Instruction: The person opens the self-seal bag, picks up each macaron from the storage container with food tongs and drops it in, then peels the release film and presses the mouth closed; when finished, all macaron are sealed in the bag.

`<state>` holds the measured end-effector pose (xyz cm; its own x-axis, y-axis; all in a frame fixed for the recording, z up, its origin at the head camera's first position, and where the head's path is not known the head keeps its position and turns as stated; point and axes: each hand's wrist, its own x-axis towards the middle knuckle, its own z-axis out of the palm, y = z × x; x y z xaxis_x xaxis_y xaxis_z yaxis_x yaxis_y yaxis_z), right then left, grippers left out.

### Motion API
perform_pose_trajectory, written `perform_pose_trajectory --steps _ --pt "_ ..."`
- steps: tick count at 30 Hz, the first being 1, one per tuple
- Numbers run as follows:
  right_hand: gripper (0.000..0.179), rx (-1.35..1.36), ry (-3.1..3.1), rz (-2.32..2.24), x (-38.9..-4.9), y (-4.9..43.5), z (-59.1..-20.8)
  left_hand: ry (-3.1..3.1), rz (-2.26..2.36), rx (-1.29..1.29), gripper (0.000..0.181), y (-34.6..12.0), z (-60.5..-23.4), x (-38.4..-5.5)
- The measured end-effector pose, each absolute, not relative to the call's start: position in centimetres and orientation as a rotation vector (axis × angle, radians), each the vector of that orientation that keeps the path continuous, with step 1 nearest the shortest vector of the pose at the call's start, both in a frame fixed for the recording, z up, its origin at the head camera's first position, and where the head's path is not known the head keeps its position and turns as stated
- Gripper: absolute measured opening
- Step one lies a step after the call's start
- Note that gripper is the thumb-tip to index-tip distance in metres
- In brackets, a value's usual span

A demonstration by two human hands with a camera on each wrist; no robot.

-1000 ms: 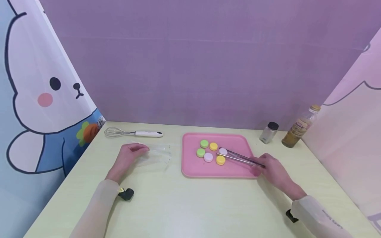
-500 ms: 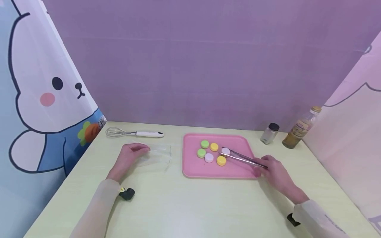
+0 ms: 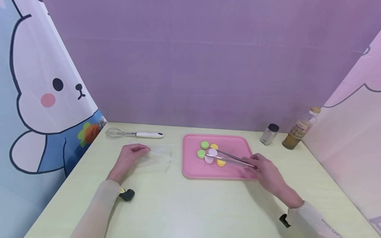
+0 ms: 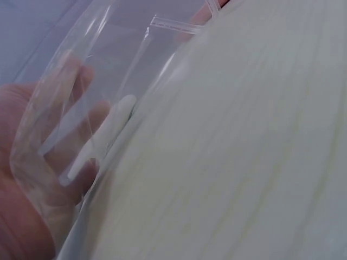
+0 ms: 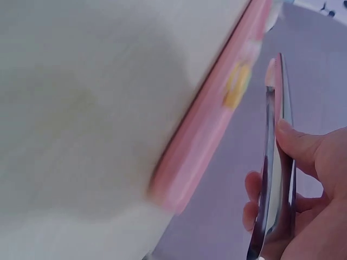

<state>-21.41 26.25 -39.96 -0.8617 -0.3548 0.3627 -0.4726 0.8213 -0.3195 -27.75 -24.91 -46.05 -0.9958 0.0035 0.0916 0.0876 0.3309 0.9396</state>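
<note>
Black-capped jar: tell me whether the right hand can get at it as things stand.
Probably not yet: the right hand holds the tongs with a lilac macaron between their tips, though nothing visible stands between that hand and the jar.

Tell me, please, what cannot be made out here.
Head view: nearer yellow piece, partly hidden by the tongs.
Head view: bottle label, too small to read.
Left wrist view: left hand, cut off by the left edge.
Right wrist view: pink tray, blurred, cut off by the top edge.
</note>
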Motion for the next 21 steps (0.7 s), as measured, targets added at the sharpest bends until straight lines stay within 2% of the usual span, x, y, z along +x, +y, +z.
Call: perform_pose_trajectory --steps 21 --pt "0.034 0.891 -2.723 0.547 -23.7 13.6 -40.6 -2.468 -1.786 -0.098 0.037 -24.7 -45.9 -27.9"
